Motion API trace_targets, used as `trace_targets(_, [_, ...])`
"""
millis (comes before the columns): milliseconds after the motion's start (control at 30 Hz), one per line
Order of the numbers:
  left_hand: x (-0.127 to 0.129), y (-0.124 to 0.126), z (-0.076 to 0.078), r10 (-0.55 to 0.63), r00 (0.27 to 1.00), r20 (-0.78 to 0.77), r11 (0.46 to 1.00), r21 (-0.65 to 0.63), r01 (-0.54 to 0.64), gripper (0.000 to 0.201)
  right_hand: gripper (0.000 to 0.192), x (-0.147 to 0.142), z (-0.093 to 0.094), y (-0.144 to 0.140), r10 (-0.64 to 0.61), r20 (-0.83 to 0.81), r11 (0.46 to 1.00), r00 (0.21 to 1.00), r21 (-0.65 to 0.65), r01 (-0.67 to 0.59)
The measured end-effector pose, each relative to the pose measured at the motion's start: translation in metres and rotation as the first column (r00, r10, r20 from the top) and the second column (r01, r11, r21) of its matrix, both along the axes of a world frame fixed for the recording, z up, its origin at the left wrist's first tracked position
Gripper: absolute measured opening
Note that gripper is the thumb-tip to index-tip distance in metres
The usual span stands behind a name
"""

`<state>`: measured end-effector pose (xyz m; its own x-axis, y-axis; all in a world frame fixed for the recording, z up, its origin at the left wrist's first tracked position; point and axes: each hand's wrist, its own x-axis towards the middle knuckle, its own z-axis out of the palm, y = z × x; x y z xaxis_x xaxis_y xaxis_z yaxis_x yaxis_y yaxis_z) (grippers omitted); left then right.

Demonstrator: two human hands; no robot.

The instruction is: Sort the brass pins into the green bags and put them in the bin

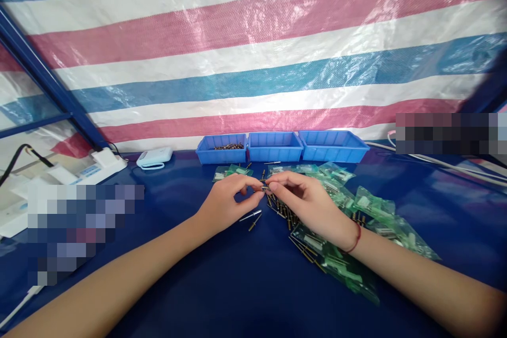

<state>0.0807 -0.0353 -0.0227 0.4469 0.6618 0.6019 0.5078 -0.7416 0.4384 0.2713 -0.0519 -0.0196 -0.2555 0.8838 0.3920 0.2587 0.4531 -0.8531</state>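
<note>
The pin (264, 188) is thin, short and metallic. My left hand (227, 202) and right hand (307, 202) meet, fingers (253, 186) pinched closed on its ends above the worktop (237, 285).

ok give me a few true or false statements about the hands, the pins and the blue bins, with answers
1. The left hand and the right hand meet fingertip to fingertip on one small metal pin. True.
2. Three blue bins stand in a row at the far edge of the table. True.
3. All three bins are full of pins. False: only the left bin shows dark pins inside; the other two show none from this angle.
4. The green plastic bags lie mostly on the person's left. False: they spread to the right, under and beyond the right hand.
5. A red cord circles the right wrist. True.
6. The table cover is red. False: it is dark blue.
</note>
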Motion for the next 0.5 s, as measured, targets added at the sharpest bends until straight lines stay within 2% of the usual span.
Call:
trace_targets(300, [-0.0016,-0.0018,-0.0014,-0.008,1.0,0.021,1.0,0.022,0.008,0.008,0.023,-0.0001,0.0027,-0.0018,0.031,-0.026,0.997,0.999,-0.067,-0.032])
trace_targets(500, [-0.0015,-0.0011,-0.0025,0.031,0.998,0.048,0.999,0.032,-0.032,0.005,0.025,-0.0004,0.0004,-0.0012,0.032,-0.085,0.992,0.996,-0.118,-0.042])
